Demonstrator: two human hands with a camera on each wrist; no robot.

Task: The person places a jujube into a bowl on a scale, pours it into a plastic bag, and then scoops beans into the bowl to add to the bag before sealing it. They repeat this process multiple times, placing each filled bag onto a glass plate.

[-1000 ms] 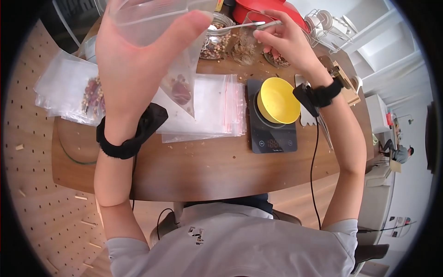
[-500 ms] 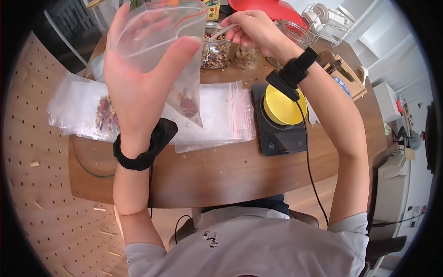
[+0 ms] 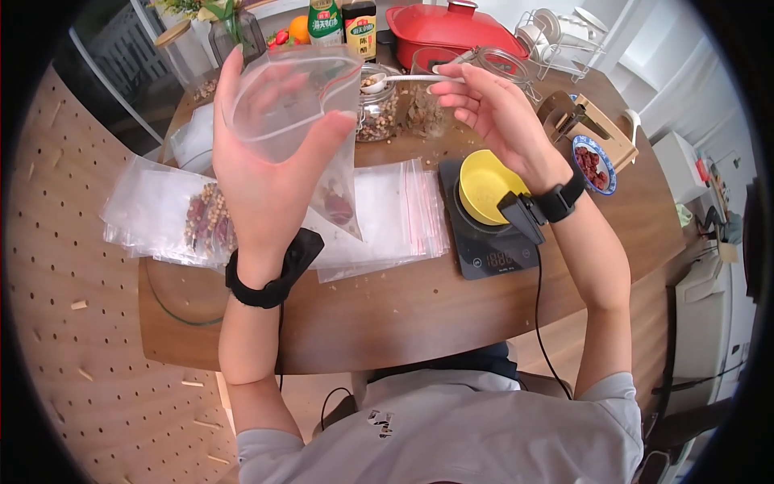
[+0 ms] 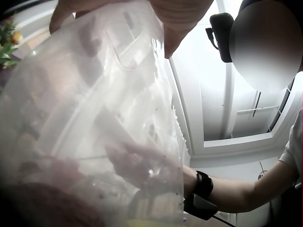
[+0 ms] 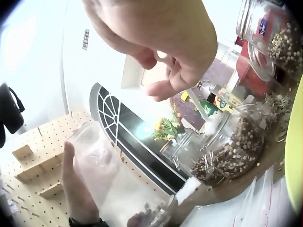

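My left hand (image 3: 266,181) holds a clear zip bag (image 3: 282,101), thumb and fingers spread around its gaping mouth. A dark red piece and small bits (image 3: 339,208) lie in the bag's bottom corner. My right hand (image 3: 500,117) pinches the handle of a white spoon (image 3: 413,78) between thumb and fingers. Tan bits sit in the spoon's bowl, which overlaps the top of a glass jar of mixed beans and grains (image 3: 376,121) in the head view. In the right wrist view, the spoon (image 5: 199,106) slants down toward the open jar (image 5: 227,156).
A yellow bowl (image 3: 484,189) stands on a black kitchen scale (image 3: 504,262). Flat zip bags (image 3: 383,194) are stacked beside it, and a filled bag (image 3: 210,214) lies left. Behind are a jar of dry flakes (image 3: 426,113), sauce bottles (image 3: 360,28) and a red pot (image 3: 451,34).
My right hand reached left to the jar, then drew back right and lifted the spoon with bits in it. My left hand keeps holding the bag. The head view has tilted up.
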